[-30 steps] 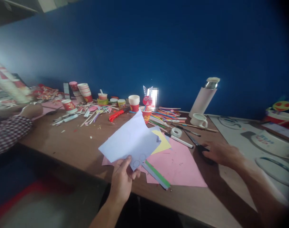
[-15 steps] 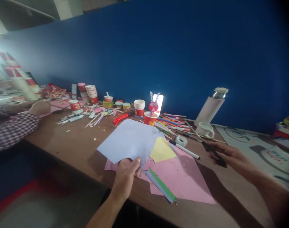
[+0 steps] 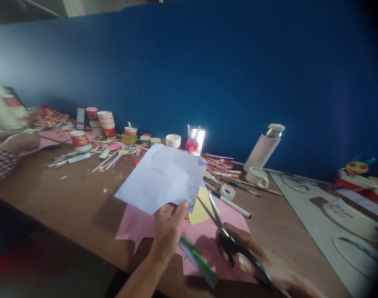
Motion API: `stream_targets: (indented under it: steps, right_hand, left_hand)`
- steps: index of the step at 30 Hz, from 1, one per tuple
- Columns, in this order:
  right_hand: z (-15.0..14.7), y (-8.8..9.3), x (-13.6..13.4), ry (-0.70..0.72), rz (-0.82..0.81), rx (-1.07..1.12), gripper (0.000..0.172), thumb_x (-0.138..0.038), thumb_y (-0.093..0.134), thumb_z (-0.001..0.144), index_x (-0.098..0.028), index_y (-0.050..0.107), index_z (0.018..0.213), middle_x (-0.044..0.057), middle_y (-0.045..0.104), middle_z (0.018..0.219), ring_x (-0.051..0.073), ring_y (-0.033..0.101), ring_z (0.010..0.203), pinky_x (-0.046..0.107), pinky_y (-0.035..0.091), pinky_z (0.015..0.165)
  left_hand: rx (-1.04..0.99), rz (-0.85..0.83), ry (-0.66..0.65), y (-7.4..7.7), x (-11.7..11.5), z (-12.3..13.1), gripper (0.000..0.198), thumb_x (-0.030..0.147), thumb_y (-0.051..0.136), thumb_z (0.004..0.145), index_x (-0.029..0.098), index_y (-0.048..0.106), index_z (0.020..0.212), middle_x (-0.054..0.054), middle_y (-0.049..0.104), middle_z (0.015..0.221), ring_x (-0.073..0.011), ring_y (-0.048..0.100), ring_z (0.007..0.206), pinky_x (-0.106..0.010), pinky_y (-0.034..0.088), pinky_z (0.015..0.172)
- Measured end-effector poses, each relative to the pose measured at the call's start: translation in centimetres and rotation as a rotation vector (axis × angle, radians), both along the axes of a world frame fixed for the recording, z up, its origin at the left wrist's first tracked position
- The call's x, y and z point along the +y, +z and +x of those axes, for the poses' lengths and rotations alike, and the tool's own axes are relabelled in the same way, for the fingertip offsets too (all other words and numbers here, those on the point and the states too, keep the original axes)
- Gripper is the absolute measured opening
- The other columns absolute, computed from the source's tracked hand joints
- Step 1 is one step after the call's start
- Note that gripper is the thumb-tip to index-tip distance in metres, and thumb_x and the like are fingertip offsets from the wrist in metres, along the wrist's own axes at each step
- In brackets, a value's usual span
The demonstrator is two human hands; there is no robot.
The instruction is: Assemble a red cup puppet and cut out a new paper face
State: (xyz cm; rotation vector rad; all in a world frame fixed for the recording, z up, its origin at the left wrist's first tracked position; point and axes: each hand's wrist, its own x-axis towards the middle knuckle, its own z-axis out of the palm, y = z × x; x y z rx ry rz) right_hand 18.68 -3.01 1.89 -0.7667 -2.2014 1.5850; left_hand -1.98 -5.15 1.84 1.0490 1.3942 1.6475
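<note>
My left hand (image 3: 168,229) pinches the lower edge of a pale bluish-white sheet of paper (image 3: 159,178), thumb on top. Two small circles are drawn near the sheet's right corner, beside my thumb. In my right hand (image 3: 254,252) are black-handled scissors (image 3: 221,227), their blades apart and pointing up and left toward that corner. The blade tips look close to the paper; whether they touch it I cannot tell. Under the hands lie pink paper (image 3: 235,215), a yellow sheet (image 3: 201,209) and green and grey paper strips (image 3: 198,258).
A roll of clear tape (image 3: 227,192) and a marker (image 3: 234,205) lie right of the paper. Behind are a white mug (image 3: 257,177), a tilted thermos (image 3: 265,147), coloured sticks (image 3: 221,163) and stacked paper cups (image 3: 106,124). Another person's checked sleeve (image 3: 3,163) is at the left.
My right hand has brought the scissors left and nearer the paper, and the blades are now spread. The sheet is raised slightly. The view has shifted right.
</note>
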Motion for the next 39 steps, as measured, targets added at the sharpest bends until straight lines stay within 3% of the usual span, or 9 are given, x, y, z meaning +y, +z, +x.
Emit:
stream_targets:
  steps: [5,10,16,22,39]
  right_hand:
    - [-0.6,0.4,-0.7,-0.040,-0.033,-0.032,0.049,-0.064,0.044,0.077,-0.017,0.050,0.090,0.003,0.051,0.082,0.017,0.044,0.072,0.028,0.038,0.064]
    - [-0.7,-0.5,-1.1,-0.069,-0.049,0.035,0.058,-0.071,0.040,0.074,-0.016,0.051,0.091,0.003,0.053,0.079,0.016,0.047,0.068,0.027,0.041,0.062]
    - [-0.6,-0.7,-1.5,-0.123,0.005,-0.004,0.051,-0.064,0.042,0.079,-0.016,0.052,0.094,0.005,0.053,0.083,0.018,0.047,0.074,0.028,0.043,0.065]
    - [-0.9,-0.7,-1.7,-0.146,0.070,0.002,0.050,-0.060,0.042,0.081,-0.019,0.052,0.106,0.003,0.050,0.078,0.018,0.045,0.070,0.028,0.042,0.062]
    - [-0.9,-1.1,-1.9,-0.130,-0.019,0.006,0.044,-0.059,0.044,0.080,-0.018,0.050,0.093,0.003,0.049,0.080,0.017,0.043,0.071,0.027,0.042,0.064]
  left_hand:
    - [-0.042,0.005,0.011,0.4,-0.4,1.8,0.023,0.028,0.059,0.071,0.015,0.058,0.052,-0.001,0.059,0.055,-0.0139,0.054,0.058,-0.022,0.042,0.057]
    - [-0.056,-0.083,-0.011,-0.2,-1.0,2.8,0.012,0.023,0.063,0.066,0.014,0.063,0.059,0.001,0.056,0.050,-0.0136,0.054,0.056,-0.020,0.042,0.055]
    - [-0.051,-0.138,0.042,-0.3,-1.6,3.6,0.026,0.034,0.063,0.068,0.015,0.056,0.051,0.003,0.050,0.044,-0.0094,0.046,0.046,-0.019,0.039,0.047]
    - [-0.004,-0.142,0.056,-0.4,-1.8,3.8,0.028,0.036,0.062,0.068,0.016,0.057,0.050,0.000,0.055,0.044,-0.0116,0.050,0.047,-0.020,0.039,0.044]
    - [0.016,-0.210,0.083,-0.4,-2.1,3.9,0.023,0.035,0.061,0.067,0.016,0.062,0.053,-0.002,0.064,0.054,-0.0135,0.058,0.055,-0.021,0.045,0.055]
